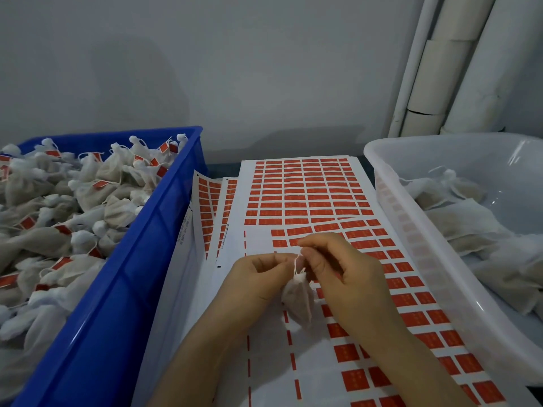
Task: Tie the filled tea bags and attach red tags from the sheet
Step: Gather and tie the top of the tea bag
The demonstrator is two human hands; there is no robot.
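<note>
Head view, the only one I have: left hand (258, 277) and right hand (338, 268) meet over the near middle of the tag sheet (308, 195), both pinching the string (296, 264) of one filled tea bag (298, 301), which hangs just under the fingertips above the sheet. I judge this as the tying step, knot being drawn at the bag's neck; no tag on this bag that I can see. Blue crate (141, 259) at left holds tied bags with red tags, white tub (411, 230) at right holds bags with no tags showing. Part of the sheet near the hands is already stripped. Next move, I'd say: cinch the knot, free one hand, peel a red tag (320, 212) and fold it on the string end.
</note>
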